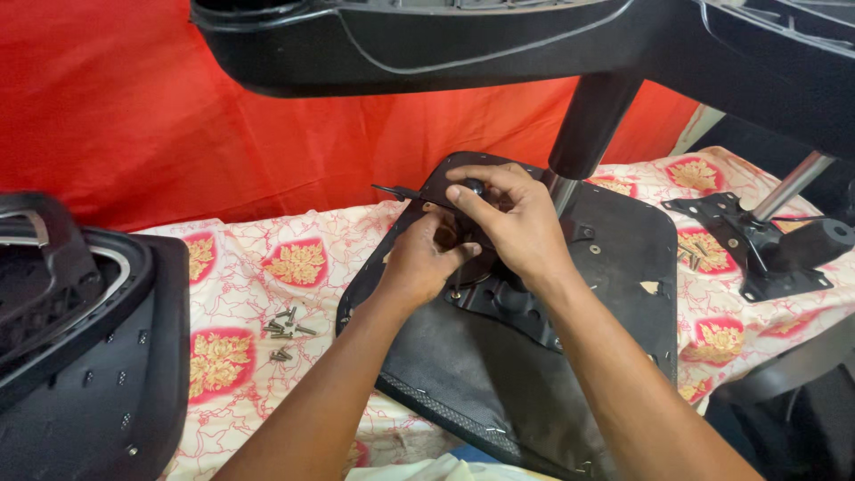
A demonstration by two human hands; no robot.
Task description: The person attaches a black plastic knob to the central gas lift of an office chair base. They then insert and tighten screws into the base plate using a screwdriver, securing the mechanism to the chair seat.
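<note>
- Hands, two: right hand pinching a black knob; left hand gripping the metal plate.
- Seat base, one (upturned, black).
- Loose screws, roughly ten, on patterned cloth.

The seat underside is matt black fabric (stapled at the edges). Its mounting plate looks like painted metal. The screws are dull steel.

Left hand: bare forearm enters from bottom centre, wrist straight, fingers curled inward, knuckles up. Right hand: bare forearm enters from lower right, palm down, fingers bent and pinched at tips, partly overlapping left hand.
</note>
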